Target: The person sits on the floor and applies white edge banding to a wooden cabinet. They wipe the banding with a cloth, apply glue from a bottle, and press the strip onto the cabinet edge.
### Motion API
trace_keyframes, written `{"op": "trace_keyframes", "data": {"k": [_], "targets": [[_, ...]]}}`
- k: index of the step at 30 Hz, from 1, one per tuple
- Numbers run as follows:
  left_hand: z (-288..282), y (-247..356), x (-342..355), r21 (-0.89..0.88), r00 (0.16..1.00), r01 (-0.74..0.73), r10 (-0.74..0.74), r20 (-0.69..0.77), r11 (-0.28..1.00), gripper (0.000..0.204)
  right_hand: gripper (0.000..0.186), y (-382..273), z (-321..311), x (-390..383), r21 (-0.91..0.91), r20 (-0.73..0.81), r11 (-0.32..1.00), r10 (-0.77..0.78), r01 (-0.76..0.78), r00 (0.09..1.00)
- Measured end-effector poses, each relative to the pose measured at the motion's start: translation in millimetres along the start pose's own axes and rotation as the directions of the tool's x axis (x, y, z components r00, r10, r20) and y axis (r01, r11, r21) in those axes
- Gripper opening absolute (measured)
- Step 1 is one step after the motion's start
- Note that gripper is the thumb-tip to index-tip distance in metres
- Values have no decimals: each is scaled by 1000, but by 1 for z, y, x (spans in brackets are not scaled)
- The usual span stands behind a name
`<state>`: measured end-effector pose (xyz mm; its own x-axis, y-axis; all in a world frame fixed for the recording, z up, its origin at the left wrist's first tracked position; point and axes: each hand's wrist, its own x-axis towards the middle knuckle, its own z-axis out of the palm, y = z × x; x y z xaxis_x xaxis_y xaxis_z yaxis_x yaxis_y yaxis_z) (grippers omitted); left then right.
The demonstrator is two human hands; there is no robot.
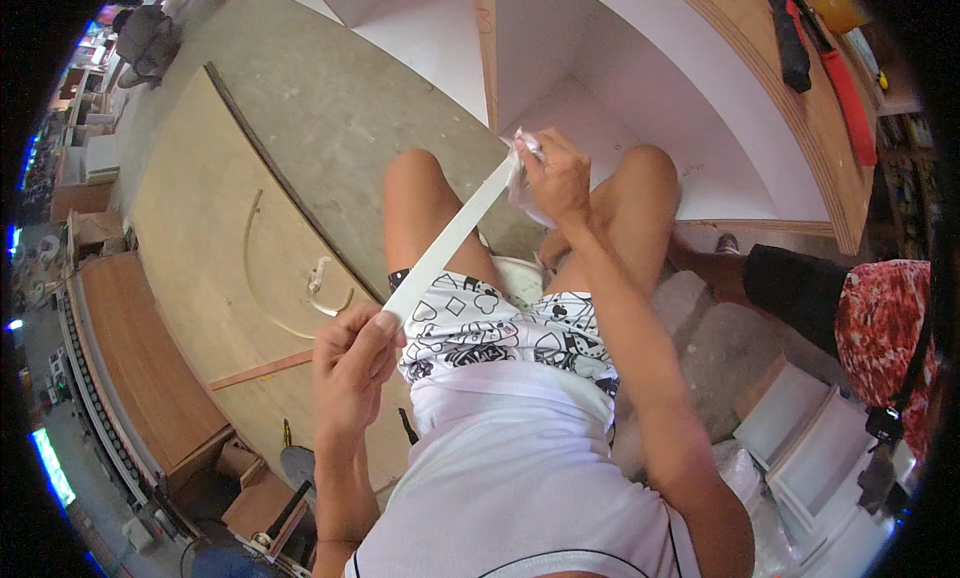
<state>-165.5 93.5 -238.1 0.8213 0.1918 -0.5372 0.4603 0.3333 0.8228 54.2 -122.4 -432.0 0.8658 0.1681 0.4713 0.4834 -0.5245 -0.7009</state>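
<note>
A long, flat white strip [450,243] slants across my lap, its near end pinched between the thumb and fingers of my left hand [350,358]. At the strip's far end, over my knees, my right hand [560,178] is closed on a crumpled whitish cloth or thin plastic [521,196], which meets the strip there. The frame does not show which material it is. Below the right hand, between my legs, part of a white container [520,278] shows.
A white cabinet with bare plywood edges [840,193] stands ahead and right, with red-and-black-handled tools [850,108] on it. A large plywood panel [190,208] lies left, bearing a thin curved strip [250,268]. Another person [885,328] is close at right, near white drawer-like boxes [820,438].
</note>
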Motion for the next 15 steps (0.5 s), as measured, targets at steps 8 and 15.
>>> {"op": "trace_keyframes", "data": {"k": [8, 15], "targets": [[-78, 49, -50, 635, 879, -189, 418, -231, 749, 24, 28, -39, -93, 50, -233, 162, 807, 582, -542, 797], [-15, 103, -20, 939, 825, -342, 489, 283, 35, 15, 44, -125, -78, 57, 336, 247, 930, -242, 152, 938]]}}
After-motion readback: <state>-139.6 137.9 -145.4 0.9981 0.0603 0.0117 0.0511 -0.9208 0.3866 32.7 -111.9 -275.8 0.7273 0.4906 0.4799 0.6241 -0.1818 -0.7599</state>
